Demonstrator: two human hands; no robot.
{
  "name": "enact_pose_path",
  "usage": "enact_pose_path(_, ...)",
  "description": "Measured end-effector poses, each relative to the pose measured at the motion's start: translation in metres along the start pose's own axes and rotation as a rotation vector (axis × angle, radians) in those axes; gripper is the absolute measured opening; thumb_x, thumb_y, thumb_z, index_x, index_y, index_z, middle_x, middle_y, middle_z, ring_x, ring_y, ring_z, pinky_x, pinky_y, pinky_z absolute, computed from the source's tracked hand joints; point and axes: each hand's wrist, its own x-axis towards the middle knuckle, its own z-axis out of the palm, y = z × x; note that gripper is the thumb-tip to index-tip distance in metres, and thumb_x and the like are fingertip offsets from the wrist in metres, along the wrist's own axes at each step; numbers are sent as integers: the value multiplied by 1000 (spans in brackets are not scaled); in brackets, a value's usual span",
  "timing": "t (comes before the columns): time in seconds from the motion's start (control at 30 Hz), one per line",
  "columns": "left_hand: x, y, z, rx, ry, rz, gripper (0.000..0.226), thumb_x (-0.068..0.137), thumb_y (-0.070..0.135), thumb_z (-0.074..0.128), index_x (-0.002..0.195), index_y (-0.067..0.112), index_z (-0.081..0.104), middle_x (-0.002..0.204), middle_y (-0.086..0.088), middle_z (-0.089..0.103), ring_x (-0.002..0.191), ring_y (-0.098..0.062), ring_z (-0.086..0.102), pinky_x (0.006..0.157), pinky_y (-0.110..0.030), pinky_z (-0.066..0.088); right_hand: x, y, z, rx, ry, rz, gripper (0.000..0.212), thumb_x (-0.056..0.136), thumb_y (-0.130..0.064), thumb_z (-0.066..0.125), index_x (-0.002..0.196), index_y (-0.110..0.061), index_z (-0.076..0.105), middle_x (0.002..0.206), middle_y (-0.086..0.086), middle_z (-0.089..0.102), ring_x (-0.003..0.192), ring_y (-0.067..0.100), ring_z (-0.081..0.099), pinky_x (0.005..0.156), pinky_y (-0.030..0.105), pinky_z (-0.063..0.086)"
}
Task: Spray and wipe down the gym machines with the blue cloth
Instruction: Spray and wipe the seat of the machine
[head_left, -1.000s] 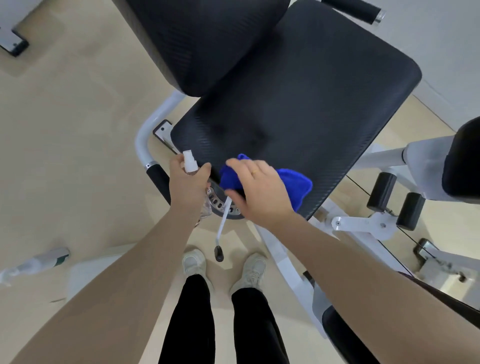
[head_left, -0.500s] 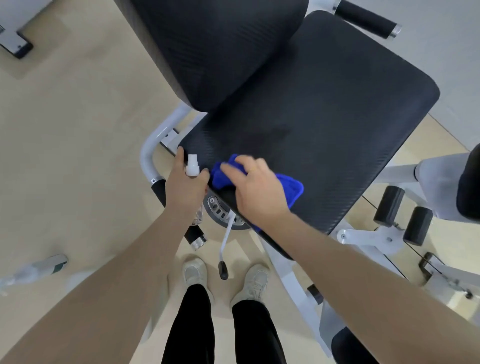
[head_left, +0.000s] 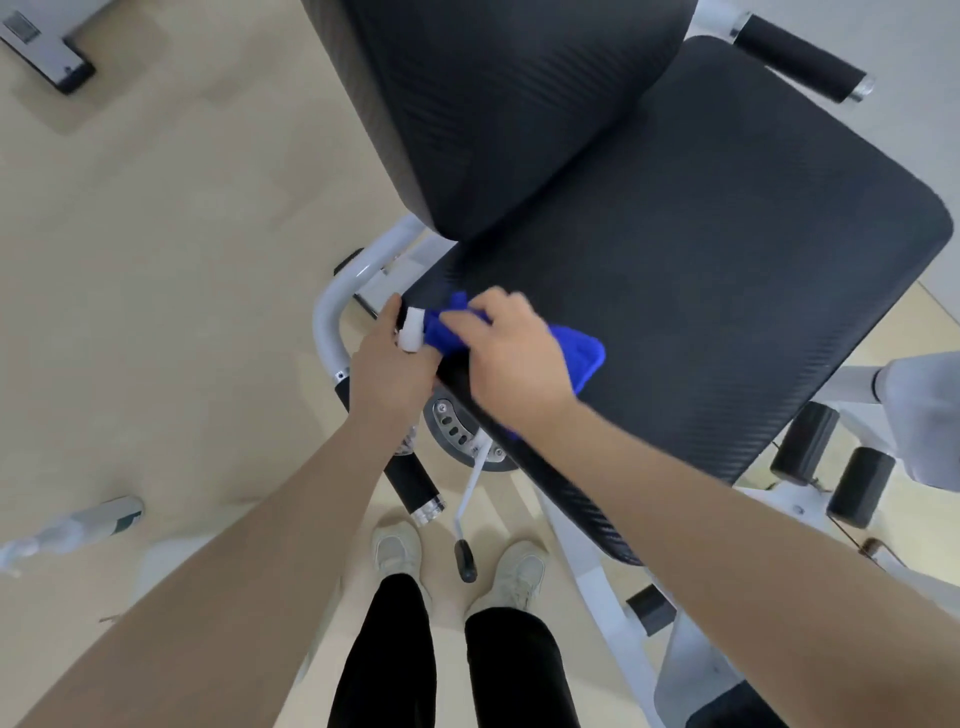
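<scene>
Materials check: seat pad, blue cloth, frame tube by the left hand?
Seat pad: black vinyl or faux leather, probably; fine carbon-weave texture with a slight sheen. Blue cloth: looks like microfibre; fuzzy matte nap, soft folds under the right hand. Frame tube: likely painted or powder-coated steel; smooth glossy white bend.

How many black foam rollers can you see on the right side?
2. One roller sits just past the seat's right edge; the other roller is right beside it, nearer the bottom corner. More may be hidden.

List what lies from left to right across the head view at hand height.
White frame tube → left hand holding the spray bottle → right hand → blue cloth → black seat pad.
</scene>
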Motion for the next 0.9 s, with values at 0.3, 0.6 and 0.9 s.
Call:
enact_pose_path(0.3, 26, 10, -23, -296, 19, -213, 15, 88, 3, 50, 97, 9, 61, 55, -5, 49, 42, -15, 42, 41, -22, 39, 66, 44, -13, -58, 187, 383, 47, 84, 1, 39, 122, -17, 60, 119, 7, 54, 100, 30, 46, 82, 38, 43)
enact_pose_path(0.6, 32, 18, -31, -565, -52, -412, 40, 92, 45, 48, 93, 8, 63, 49, -5, 45, 37, -15, 38, 41, -16, 34, 33, -14, 19, -86, 34, -53, 48, 62, 9, 66, 106, -9, 69, 104, 15, 66, 81, 36, 58, 64, 37, 50)
enact_pose_path(0.9, 26, 10, -29, -620, -60, -427, 61, 92, 64, 31, 79, 10, 57, 47, -3, 45, 39, -15, 39, 44, -21, 32, 41, -33, 26, -128, 95, 34, 37, 72, -6, 55, 103, -19, 69, 105, 5, 67, 79, 32, 56, 62, 32, 41)
